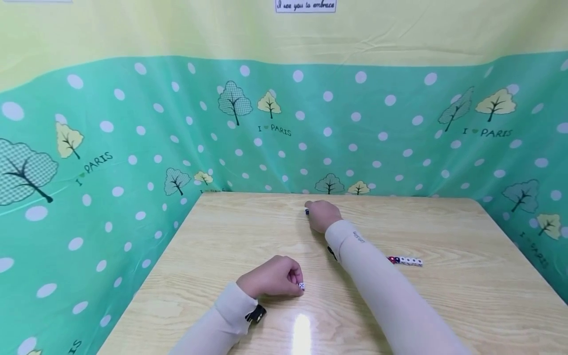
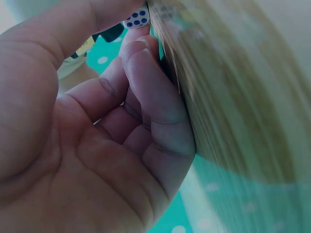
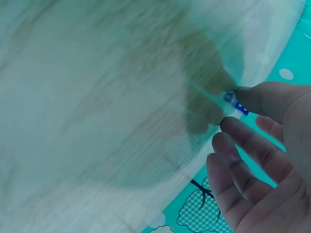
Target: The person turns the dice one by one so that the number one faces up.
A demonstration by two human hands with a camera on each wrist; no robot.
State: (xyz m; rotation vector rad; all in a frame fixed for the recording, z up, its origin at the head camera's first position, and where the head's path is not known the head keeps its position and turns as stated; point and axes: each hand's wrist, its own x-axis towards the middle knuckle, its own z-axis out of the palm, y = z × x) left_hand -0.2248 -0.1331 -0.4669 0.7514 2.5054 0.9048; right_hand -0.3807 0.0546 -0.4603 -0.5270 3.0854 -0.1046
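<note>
A white die with blue dots [image 2: 137, 18] is pinched between the thumb and index finger of my left hand [image 1: 277, 277], low over the near middle of the table. Farther back, my right hand [image 1: 325, 216] reaches toward a blue die [image 1: 306, 211] on the tabletop. In the right wrist view the thumb is against the blue die [image 3: 236, 103], while the index fingertip appears apart from it. The other right fingers are loosely bent. To the right of my right forearm lies a row of dice [image 1: 410, 261], red and blue at its left end, then several white; the sleeve may hide part of it.
The wooden table [image 1: 213, 231] ends at a green dotted curtain [image 1: 310, 143] behind and at both sides. My right forearm [image 1: 377, 281] crosses the table beside the dice row. A bright reflection shows near the front.
</note>
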